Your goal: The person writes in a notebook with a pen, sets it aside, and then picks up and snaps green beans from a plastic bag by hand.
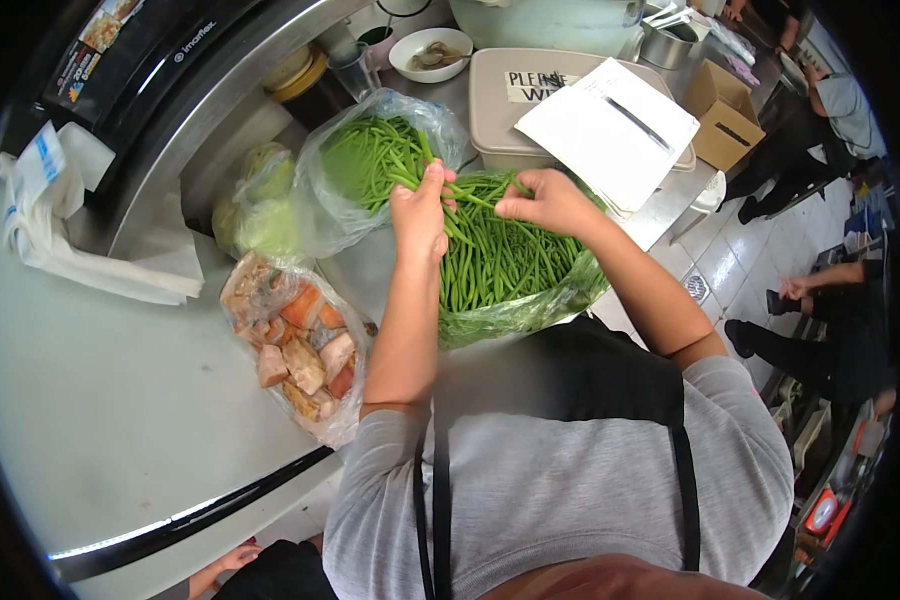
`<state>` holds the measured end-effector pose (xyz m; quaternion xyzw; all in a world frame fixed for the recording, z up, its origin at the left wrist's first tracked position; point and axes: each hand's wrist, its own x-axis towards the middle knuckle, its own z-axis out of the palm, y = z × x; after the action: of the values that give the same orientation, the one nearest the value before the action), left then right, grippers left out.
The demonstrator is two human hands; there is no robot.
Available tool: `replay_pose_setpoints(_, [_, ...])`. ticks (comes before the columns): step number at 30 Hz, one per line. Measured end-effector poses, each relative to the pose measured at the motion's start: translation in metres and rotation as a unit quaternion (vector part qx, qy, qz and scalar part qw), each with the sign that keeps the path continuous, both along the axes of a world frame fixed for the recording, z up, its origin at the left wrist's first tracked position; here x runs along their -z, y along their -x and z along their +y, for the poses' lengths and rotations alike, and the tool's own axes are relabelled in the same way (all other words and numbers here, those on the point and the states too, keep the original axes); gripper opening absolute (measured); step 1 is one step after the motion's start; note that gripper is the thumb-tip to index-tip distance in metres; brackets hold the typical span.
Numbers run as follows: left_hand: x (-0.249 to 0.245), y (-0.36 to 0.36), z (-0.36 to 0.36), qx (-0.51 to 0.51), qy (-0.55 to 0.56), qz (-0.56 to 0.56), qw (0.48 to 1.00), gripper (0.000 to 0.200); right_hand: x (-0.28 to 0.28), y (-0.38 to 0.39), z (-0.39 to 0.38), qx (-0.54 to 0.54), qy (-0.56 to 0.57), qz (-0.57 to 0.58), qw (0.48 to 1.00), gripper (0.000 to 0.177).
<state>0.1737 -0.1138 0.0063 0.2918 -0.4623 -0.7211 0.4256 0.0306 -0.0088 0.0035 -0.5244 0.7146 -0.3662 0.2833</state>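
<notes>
Left hand (420, 212) has its fingers closed round a bunch of green beans (490, 265). Right hand (548, 200) pinches bean ends. Beans sit in a clear plastic bag (530, 312) on the steel table (100, 400), beside a bag of food chunks (300, 350).

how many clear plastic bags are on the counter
4: bag of green beans under the right hand, second bean bag behind it, bag of pale greens further left, bag of food chunks nearer the person. More may be hidden.
</notes>
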Motion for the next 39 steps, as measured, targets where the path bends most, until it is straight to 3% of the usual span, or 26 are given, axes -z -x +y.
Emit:
replay_pose_setpoints(4, [-0.001,0.0,0.0,-0.003,-0.015,0.023,1.0,0.007,0.015,-0.013,-0.004,0.013,0.053,-0.017,0.998,0.022])
replay_pose_setpoints(7, [0.002,-0.001,-0.004,0.014,-0.077,0.072,0.994,0.007,0.013,-0.014,-0.011,0.084,0.136,-0.185,0.97,0.015])
replay_pose_setpoints(8, [0.005,-0.001,-0.004,0.033,-0.111,0.087,0.989,0.008,0.007,-0.015,-0.01,0.098,0.151,-0.319,0.931,0.01])
replay_pose_setpoints(11, [0.006,0.003,-0.002,0.062,-0.167,0.107,0.978,0.009,0.008,-0.007,-0.013,0.07,0.19,-0.467,0.861,0.009])
replay_pose_setpoints(18, [0.0,-0.001,-0.001,0.086,-0.171,0.111,0.975,0.014,0.013,0.03,-0.011,0.066,0.247,-0.463,0.849,0.025])
replay_pose_setpoints(20, [-0.005,0.0,0.002,0.092,-0.104,0.013,0.99,0.013,0.008,0.026,-0.008,0.022,0.14,-0.245,0.959,0.032])
replay_pose_setpoints(21, [-0.006,0.002,0.005,0.094,-0.071,-0.037,0.992,0.013,0.001,0.02,-0.004,0.0,0.081,-0.129,0.988,0.037])
replay_pose_setpoints(22, [-0.005,0.006,0.01,0.087,-0.023,-0.071,0.993,0.014,-0.009,0.008,-0.003,-0.054,0.081,-0.116,0.988,0.047])
replay_pose_setpoints(26, [-0.009,0.016,0.027,0.092,0.089,-0.11,0.986,0.015,-0.003,-0.006,-0.013,-0.05,0.177,-0.045,0.982,0.049])
replay_pose_setpoints(30, [-0.012,0.016,0.031,0.182,0.087,-0.107,0.974,0.014,-0.012,-0.015,-0.012,-0.024,0.186,-0.104,0.977,0.045])
replay_pose_setpoints(33, [-0.01,0.011,0.022,0.17,0.131,-0.178,0.96,0.013,-0.018,-0.003,-0.011,0.002,0.237,-0.198,0.951,0.038])
replay_pose_setpoints(34, [-0.012,0.009,0.021,0.166,0.13,-0.187,0.959,0.013,-0.013,0.006,-0.015,0.012,0.26,-0.208,0.943,0.027])
replay_pose_setpoints(37, [-0.012,0.006,0.017,0.13,0.18,-0.207,0.953,0.015,-0.032,0.019,-0.006,0.036,0.201,0.034,0.978,0.02])
replay_pose_setpoints(39, [-0.006,0.006,0.01,0.097,0.313,-0.264,0.907,0.018,-0.043,0.018,-0.003,0.034,0.182,0.034,0.982,0.017])
